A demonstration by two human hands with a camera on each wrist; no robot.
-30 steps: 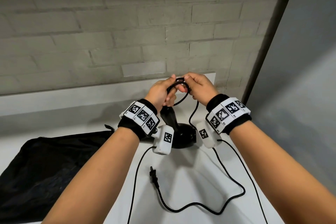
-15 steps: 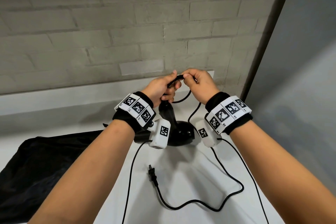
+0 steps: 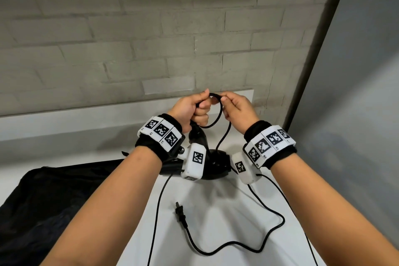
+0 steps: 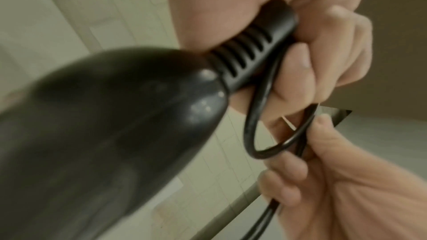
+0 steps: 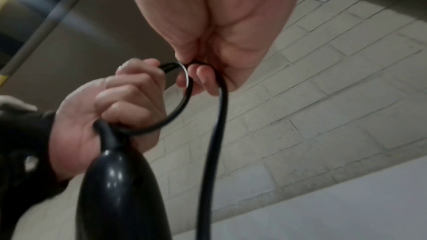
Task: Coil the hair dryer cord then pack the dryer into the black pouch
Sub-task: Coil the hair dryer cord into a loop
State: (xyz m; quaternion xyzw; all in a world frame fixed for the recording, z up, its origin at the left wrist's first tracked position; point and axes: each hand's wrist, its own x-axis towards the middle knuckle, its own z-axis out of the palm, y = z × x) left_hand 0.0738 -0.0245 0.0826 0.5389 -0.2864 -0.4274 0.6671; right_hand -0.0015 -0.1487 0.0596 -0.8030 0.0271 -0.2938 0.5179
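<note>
The black hair dryer [image 3: 216, 163] stands nose-down on the white table, its handle [image 4: 115, 116] pointing up. My left hand [image 3: 198, 106] grips the ribbed top of the handle [image 4: 249, 50] and holds one small loop of the black cord [image 3: 217, 114] against it. My right hand [image 3: 226, 101], right beside the left, pinches the cord [image 5: 212, 152] at the top of that loop. From there the cord hangs down, trails in a curve over the table [image 3: 272, 229] and ends at the plug [image 3: 180, 215]. The black pouch [image 3: 43, 201] lies flat at the left.
A grey brick wall with a pale ledge [image 3: 86, 114] runs just behind the hands. The white table's right edge [image 3: 302, 211] drops off beside my right forearm. Thin black cables from both wrist cameras [image 3: 157, 211] cross the table.
The cord between my hands, pulled flat half a second ago, now forms a round loop. Both hands stay at the top of the handle.
</note>
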